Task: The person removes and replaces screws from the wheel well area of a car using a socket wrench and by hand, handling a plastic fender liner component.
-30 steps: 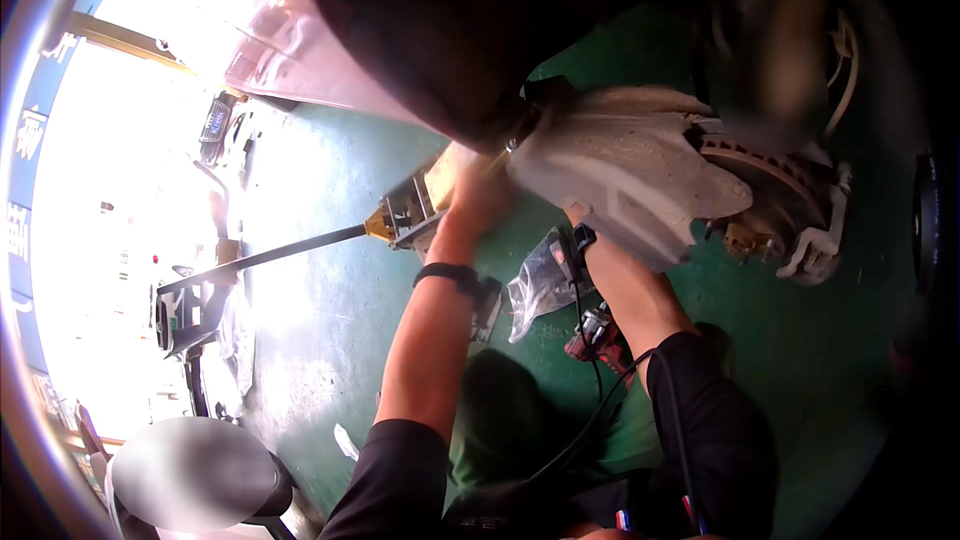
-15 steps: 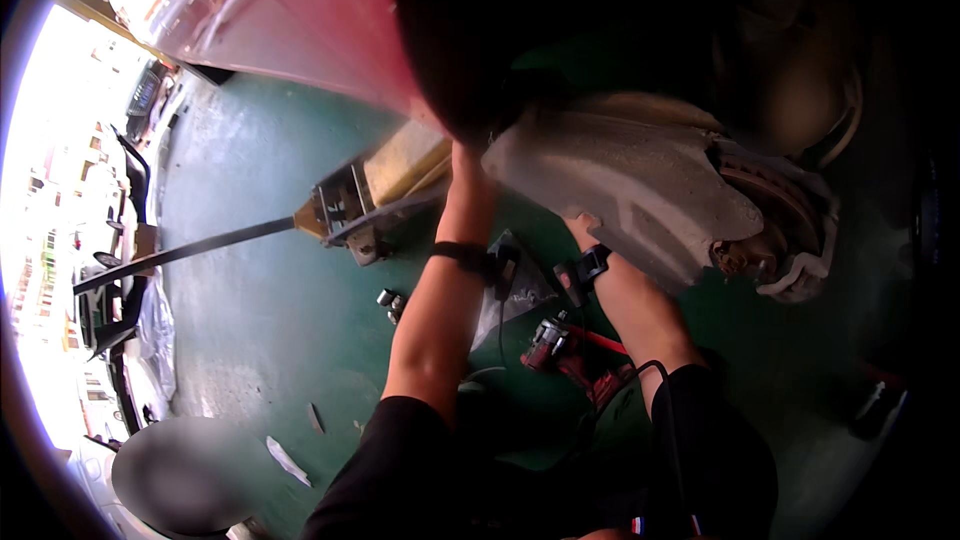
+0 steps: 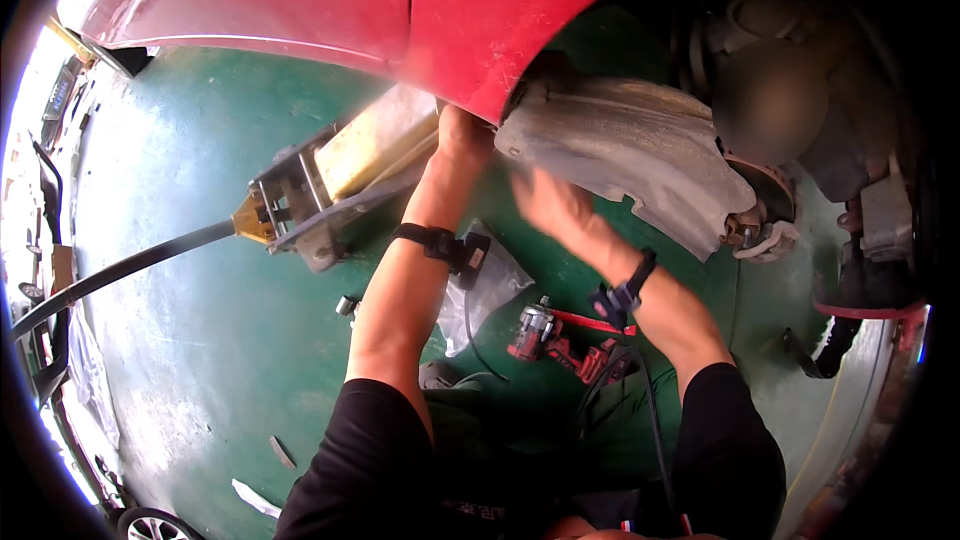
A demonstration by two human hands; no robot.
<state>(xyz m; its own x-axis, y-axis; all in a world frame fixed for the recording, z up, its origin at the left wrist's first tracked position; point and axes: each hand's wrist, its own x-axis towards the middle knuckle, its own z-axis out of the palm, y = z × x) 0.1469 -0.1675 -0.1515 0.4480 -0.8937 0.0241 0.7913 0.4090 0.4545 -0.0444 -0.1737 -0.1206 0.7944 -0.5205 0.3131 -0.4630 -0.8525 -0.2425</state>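
Note:
My left hand (image 3: 463, 130) reaches up to the lower rear corner of the red car body panel (image 3: 465, 20), beside the wheel arch. Its fingers are hidden behind the panel's edge, so what they touch does not show. Just below the grey, dirty wheel arch liner (image 3: 630, 135), my right hand (image 3: 550, 202) points toward the left one. Motion smears its fingers, and I cannot make out anything in them. The liner hangs loose out of the arch, its far end lying in front of the brake disc (image 3: 765, 185).
A yellow floor jack (image 3: 365, 145) with a long black handle (image 3: 140, 265) stands under the car on the left. On the green floor lie a red impact wrench (image 3: 570, 345), a clear plastic bag (image 3: 490, 285) and a small metal socket (image 3: 346, 306). Straps with small devices circle both my forearms.
My right hand has left the liner's lower edge and moved left, nearer my left hand. The left hand stays at the panel corner. The whole view has shifted and brightened.

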